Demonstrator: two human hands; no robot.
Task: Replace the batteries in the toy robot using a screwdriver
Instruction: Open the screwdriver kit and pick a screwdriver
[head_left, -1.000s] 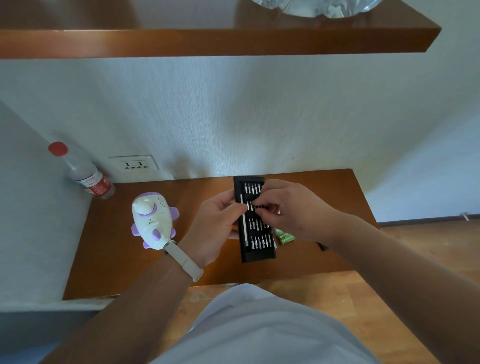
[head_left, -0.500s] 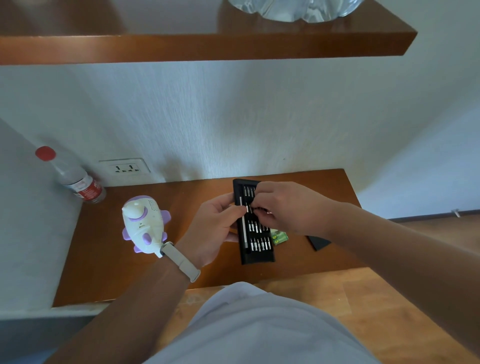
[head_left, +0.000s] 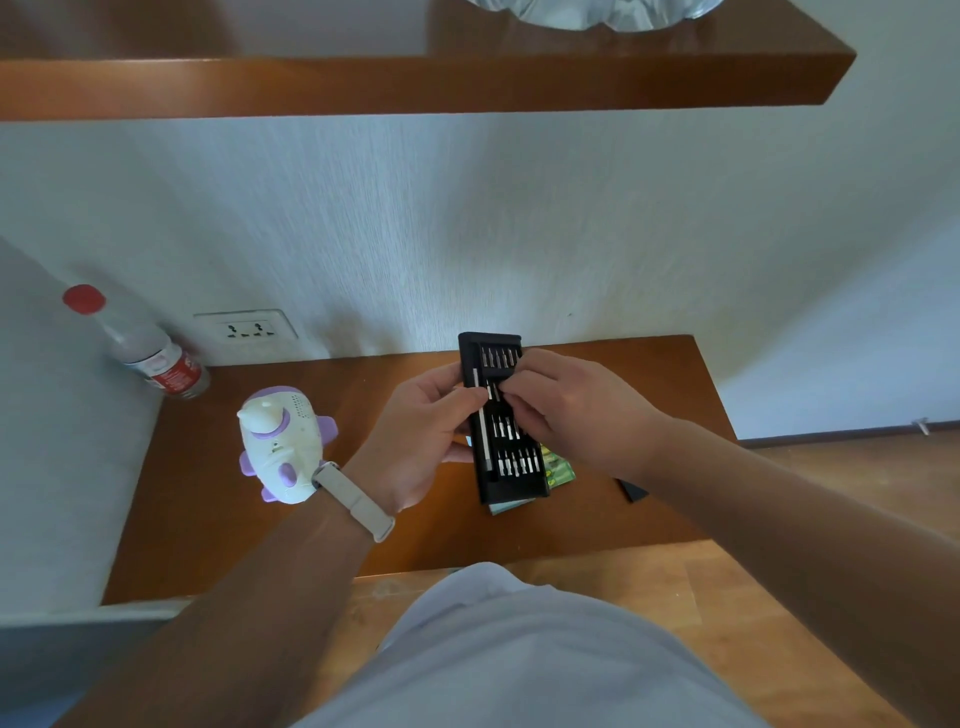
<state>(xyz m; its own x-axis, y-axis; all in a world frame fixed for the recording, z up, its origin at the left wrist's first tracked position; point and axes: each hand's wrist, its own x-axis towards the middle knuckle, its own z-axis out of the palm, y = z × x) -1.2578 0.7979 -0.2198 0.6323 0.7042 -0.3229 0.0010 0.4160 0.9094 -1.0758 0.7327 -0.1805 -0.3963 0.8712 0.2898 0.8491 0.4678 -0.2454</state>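
Left hand (head_left: 421, 431) grips the bit case (head_left: 511, 483) by its left edge, frame centre. Right hand (head_left: 576, 410) pinches a bit (head_left: 490, 391) in the second row. Bits look small, rigid and probably slippery, so grasp one at its exposed end. Toy robot (head_left: 283, 447) stands centre-left, untouched.

Head-worn view, downward onto near desk (head_left: 218, 519).

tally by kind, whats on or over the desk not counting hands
toy robot: 1
bit case: 1
bottle: 1
green packet under the case: 1
black piece at right: 1
total: 5
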